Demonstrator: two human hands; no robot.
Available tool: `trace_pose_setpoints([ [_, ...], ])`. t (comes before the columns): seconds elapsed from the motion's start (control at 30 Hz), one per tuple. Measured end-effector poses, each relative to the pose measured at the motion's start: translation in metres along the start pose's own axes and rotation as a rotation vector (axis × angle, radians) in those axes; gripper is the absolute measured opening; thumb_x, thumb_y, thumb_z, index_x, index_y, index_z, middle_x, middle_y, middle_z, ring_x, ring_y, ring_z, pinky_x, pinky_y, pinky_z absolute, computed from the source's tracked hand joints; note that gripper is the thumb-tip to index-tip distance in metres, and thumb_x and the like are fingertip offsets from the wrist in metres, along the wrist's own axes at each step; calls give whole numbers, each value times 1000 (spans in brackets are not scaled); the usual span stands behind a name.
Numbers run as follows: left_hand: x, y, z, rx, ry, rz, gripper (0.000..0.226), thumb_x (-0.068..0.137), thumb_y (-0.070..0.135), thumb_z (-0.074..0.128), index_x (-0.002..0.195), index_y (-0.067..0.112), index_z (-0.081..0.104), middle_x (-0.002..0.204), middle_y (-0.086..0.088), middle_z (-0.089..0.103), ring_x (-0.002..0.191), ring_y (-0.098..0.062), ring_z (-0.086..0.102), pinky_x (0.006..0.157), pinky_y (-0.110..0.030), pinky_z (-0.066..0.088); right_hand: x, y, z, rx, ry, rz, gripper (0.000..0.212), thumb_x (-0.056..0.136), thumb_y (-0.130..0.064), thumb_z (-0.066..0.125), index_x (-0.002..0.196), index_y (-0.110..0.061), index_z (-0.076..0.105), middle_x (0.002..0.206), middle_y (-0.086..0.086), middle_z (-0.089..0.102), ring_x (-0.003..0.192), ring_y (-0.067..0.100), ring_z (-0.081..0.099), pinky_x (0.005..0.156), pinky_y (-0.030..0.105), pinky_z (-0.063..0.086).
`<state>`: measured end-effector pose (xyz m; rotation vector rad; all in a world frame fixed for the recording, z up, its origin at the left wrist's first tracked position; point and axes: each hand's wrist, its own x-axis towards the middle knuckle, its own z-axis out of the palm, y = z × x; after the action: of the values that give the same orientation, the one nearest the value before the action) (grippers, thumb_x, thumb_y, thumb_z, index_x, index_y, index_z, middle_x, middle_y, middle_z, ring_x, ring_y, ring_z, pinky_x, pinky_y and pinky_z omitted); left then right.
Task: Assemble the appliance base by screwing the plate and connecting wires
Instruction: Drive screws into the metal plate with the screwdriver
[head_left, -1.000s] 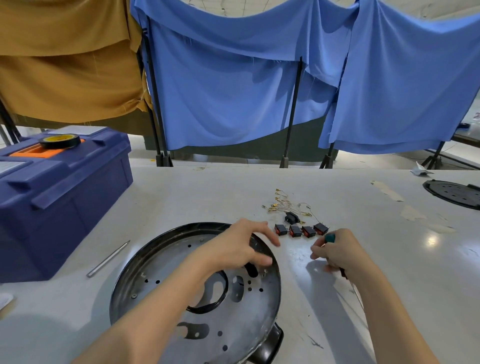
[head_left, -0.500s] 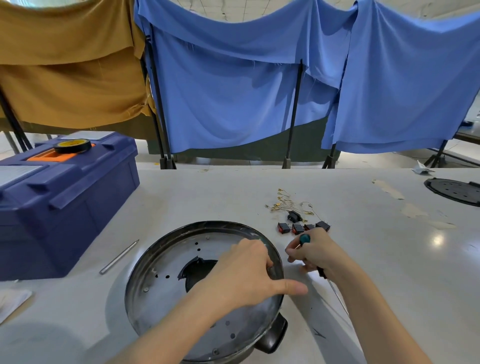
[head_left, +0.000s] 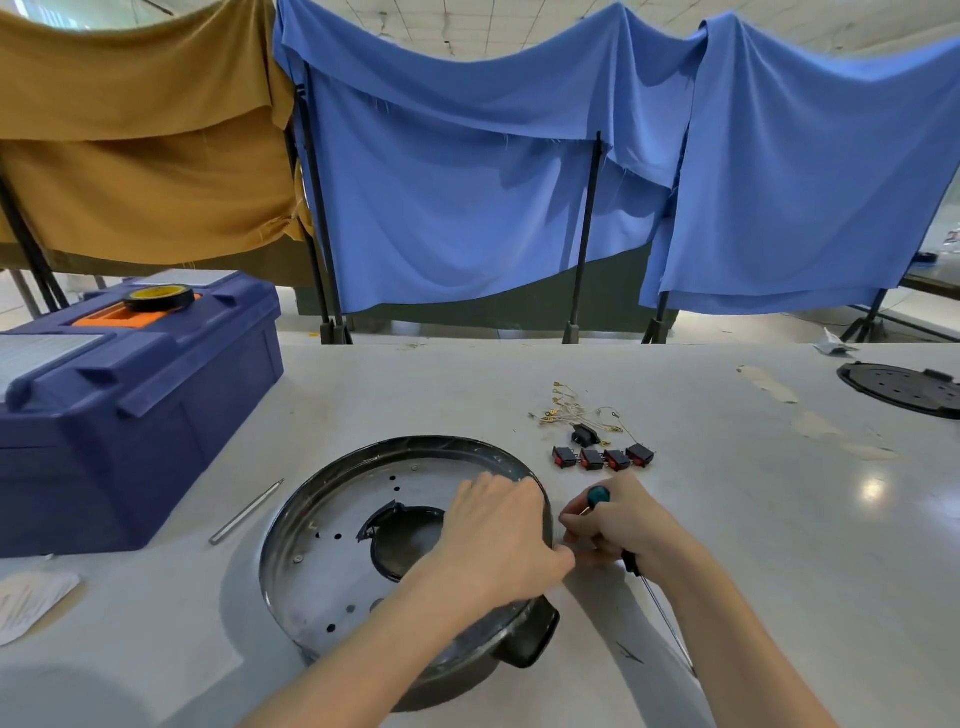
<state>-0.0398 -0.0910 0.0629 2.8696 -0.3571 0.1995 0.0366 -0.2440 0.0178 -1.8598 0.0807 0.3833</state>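
Resting on the near middle of the desk (head_left: 727, 519) is the round appliance base (head_left: 332, 551), turned so its shiny metal plate (head_left: 322, 587) faces up. The plate has small holes and one big dark hole in the middle. A black handle (head_left: 530, 631) sticks out on its near right side.

The left hand (head_left: 498, 540) lies flat on the right part of the plate, fingers close together and curled over the rim. It presses the base down. The right hand (head_left: 618, 530) sits just beside the base on the right. It is closed around a screwdriver (head_left: 600, 496) with a green top. The thin metal shaft points back toward the person. The thumb and first finger also seem to pinch something tiny, maybe a screw, but it is too small to tell.

Farther away on the right lie four little switches (head_left: 602, 458) in a row, a black plug part (head_left: 584, 434) and a bunch of thin wires (head_left: 571, 410). A blue toolbox (head_left: 130, 415) stands on the left, with a roll of tape (head_left: 158, 298) on top. A thin metal rod (head_left: 247, 512) lies between the toolbox and the base.

What could go wrong? A tiny screw could slip from the fingers and roll away, or drop through the big hole. The base could slide if the left hand lets go.

The left hand hides part of the plate, so any screw hole under it cannot be seen. The far right black disc (head_left: 898, 387) is cut off by the edge.
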Motion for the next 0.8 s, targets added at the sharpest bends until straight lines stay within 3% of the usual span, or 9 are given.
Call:
trace_pose_setpoints([
  [0.03,3,-3,-4,-38,0,-3,45,78,38,60,57,12,30,64,-14,43,70,-32,44,60,-41,28,-1,0,-1,17,-5,-5,8,86,7,67,80,7,62,59,16,66,32,12,48,43,25,50],
  [0.07,6,-7,-9,-93,-3,-4,45,76,38,61,54,11,32,61,-16,46,81,-35,52,54,-41,31,-1,0,-2,36,-12,-8,7,86,8,66,80,9,62,60,17,66,31,11,47,44,26,51],
  [0.1,9,-11,-15,-155,-8,-7,47,74,36,63,48,14,31,44,-7,34,48,-25,33,48,-36,28,-1,1,-3,57,-20,-8,6,87,8,66,82,10,63,62,19,67,30,11,47,45,27,52],
  [0.13,12,-15,-19,-219,-8,-14,49,73,34,64,44,18,28,37,3,25,52,-8,17,45,-31,24,-2,1,-3,74,-29,-5,5,86,9,66,84,12,63,66,21,67,30,10,47,46,28,53],
  [0.17,16,-18,-24,-280,-7,-34,51,73,31,66,42,21,26,39,12,18,47,-11,18,46,-28,21,-2,0,-3,87,-38,-2,5,86,9,67,86,12,63,70,23,68,30,11,47,48,30,55],
  [0.3,25,-30,-33,-420,-1,-99,40,75,28,68,46,15,43,41,7,24,45,-14,22,50,-28,24,-2,0,-2,111,-68,15,8,83,8,71,86,11,64,77,25,71,33,12,48,55,33,59],
  [0.47,28,-37,-38,-484,26,-117,37,78,31,68,57,1,61,48,-3,35,49,-15,30,50,-26,27,-3,-3,1,217,-130,22,6,85,5,70,86,8,65,78,23,72,32,10,38,52,29,56],
  [0.57,30,-42,-46,-565,52,-133,41,80,34,68,83,-7,70,63,-18,53,59,-15,45,56,-26,38,-7,-9,5,315,-184,-13,1,86,7,67,87,7,67,79,20,71,33,9,35,52,26,55],
  [0.8,28,-49,-75,-832,181,-165,15,76,40,71,74,28,79,66,1,73,57,-7,65,60,-23,51,-17,-28,17,539,-214,-196,4,89,4,62,92,4,66,66,8,66,34,7,32,57,26,56],
])
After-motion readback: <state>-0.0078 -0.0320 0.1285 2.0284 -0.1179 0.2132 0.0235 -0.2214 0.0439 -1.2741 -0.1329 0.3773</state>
